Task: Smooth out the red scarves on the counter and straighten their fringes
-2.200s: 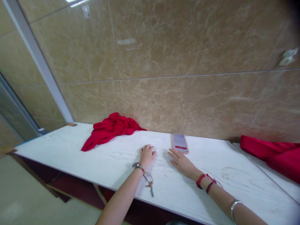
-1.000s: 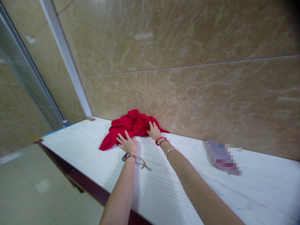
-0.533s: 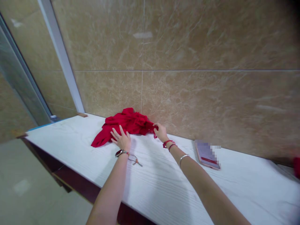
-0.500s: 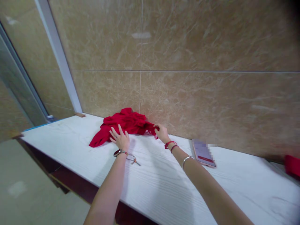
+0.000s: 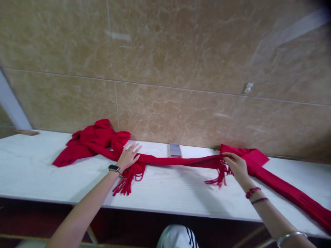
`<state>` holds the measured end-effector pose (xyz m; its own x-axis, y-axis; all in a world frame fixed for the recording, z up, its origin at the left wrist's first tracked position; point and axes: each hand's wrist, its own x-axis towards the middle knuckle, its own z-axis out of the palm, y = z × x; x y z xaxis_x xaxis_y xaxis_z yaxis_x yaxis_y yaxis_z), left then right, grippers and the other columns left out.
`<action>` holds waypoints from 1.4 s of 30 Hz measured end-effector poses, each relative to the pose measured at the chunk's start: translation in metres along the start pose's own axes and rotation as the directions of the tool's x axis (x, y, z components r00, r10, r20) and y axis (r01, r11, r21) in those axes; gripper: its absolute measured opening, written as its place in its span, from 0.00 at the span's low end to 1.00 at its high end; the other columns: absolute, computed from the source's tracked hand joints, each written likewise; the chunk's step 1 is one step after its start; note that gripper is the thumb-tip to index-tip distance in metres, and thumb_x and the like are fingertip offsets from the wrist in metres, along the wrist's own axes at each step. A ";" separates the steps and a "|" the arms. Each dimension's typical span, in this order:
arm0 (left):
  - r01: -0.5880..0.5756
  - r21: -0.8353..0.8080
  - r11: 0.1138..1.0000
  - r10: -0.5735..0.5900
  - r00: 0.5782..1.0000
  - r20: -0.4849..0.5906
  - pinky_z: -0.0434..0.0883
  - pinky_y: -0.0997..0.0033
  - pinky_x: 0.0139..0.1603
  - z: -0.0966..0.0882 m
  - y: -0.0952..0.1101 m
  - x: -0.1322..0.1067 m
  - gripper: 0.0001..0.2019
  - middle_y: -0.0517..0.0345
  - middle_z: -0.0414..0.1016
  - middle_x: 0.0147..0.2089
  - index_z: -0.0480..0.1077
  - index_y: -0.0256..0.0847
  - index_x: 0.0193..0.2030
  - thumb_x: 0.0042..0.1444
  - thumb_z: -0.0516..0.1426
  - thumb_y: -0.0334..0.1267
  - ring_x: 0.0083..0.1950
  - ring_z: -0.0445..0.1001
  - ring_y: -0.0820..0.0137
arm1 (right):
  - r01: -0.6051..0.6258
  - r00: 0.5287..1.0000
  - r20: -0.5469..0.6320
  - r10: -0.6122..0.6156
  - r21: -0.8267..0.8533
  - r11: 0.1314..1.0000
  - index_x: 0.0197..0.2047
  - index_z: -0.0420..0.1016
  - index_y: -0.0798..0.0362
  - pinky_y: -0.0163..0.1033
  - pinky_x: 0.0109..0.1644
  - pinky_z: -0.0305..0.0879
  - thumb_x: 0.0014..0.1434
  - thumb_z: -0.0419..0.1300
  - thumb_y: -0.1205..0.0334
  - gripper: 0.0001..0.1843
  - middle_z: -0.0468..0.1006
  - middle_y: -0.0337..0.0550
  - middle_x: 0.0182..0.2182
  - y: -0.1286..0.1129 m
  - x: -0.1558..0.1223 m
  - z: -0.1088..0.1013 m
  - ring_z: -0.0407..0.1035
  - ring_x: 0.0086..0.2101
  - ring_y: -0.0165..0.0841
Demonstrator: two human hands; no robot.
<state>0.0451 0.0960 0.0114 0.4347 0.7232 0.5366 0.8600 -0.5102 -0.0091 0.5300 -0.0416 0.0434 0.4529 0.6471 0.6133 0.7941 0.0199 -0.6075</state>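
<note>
A red fringed scarf [image 5: 178, 161] stretches sideways across the white tabletop, with its left part heaped in a crumpled pile [image 5: 90, 139]. My left hand [image 5: 128, 158] lies on it beside the pile, fingers spread, above a tuft of red tassels [image 5: 126, 182]. At the other side my right hand [image 5: 236, 167] pinches the scarf's fringed end, and tassels dangle from it. Between the hands the cloth runs as a narrow, fairly straight band. Just behind that band a phone [image 5: 175, 150] lies near the wall, its screen partly blurred.
Another length of folded red cloth [image 5: 287, 187] runs along the right of the white table [image 5: 165, 196], past my right forearm. A tan marbled tile wall [image 5: 181, 113] borders the back edge. Below the front edge a knee in white fabric [image 5: 177, 236] shows.
My right hand has moved far right, drawing the fringed end out of the pile into a long band. My left hand still rests by the pile. The view has swung right.
</note>
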 end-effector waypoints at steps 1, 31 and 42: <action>-0.036 -0.027 0.999 0.037 0.999 0.030 0.44 0.54 0.64 0.002 0.009 0.000 0.23 0.54 0.57 0.63 0.58 0.47 0.60 0.57 0.49 0.40 0.65 0.49 0.63 | -0.095 0.993 -0.074 0.092 -0.039 0.995 0.36 0.76 0.57 0.40 0.29 0.65 0.46 0.51 0.57 0.19 0.77 0.47 0.25 0.017 0.003 -0.013 0.70 0.26 0.37; 0.438 0.151 0.886 -0.459 0.873 0.163 0.54 0.50 0.58 -0.016 0.007 -0.078 0.19 0.49 0.59 0.61 0.65 0.47 0.55 0.58 0.49 0.46 0.62 0.54 0.56 | 0.440 0.665 0.635 -0.394 0.094 0.893 0.58 0.59 0.59 0.50 0.56 0.53 0.58 0.52 0.60 0.26 0.62 0.59 0.56 -0.216 -0.107 0.210 0.56 0.55 0.44; 0.786 0.089 0.611 -0.775 0.617 -0.136 0.55 0.43 0.56 -0.020 -0.058 -0.085 0.35 0.38 0.42 0.67 0.46 0.42 0.66 0.53 0.54 0.48 0.65 0.44 0.45 | 0.453 0.622 0.701 -0.349 0.040 0.890 0.55 0.63 0.56 0.48 0.50 0.58 0.56 0.54 0.64 0.23 0.68 0.59 0.51 -0.259 -0.102 0.248 0.61 0.52 0.45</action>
<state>-0.0470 0.0547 -0.0172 -0.4342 0.7784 0.4534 0.8913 0.2985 0.3412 0.1779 0.0760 0.0126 -0.2791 0.9299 0.2396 0.8960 0.3419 -0.2833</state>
